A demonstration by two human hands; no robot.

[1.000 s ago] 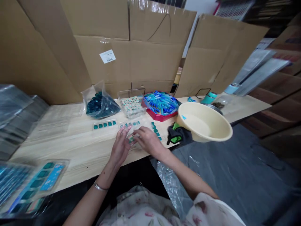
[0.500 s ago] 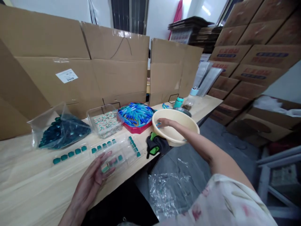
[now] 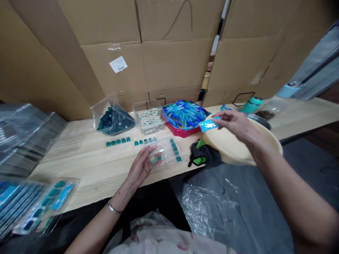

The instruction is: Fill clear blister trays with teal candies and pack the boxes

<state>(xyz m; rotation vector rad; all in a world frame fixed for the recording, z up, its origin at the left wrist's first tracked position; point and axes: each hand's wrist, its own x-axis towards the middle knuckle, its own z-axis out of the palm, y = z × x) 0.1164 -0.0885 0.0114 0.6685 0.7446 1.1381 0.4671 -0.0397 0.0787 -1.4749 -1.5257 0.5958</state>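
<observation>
My left hand rests on the wooden table, fingers curled on a clear plastic tray that holds small teal tiles. My right hand hovers over the rim of a cream bowl and pinches a small light-blue packet. More teal tiles lie in rows on the table just beyond my left hand.
A bag of dark teal pieces, a clear tub of pale pieces and a red tray of blue packets line the cardboard wall. A black-green glove lies by the bowl. Filled blister packs sit at left, a teal bottle at right.
My right hand left the tray, reached into the cream bowl and came up holding a light-blue packet. My left hand stayed on the clear tray.
</observation>
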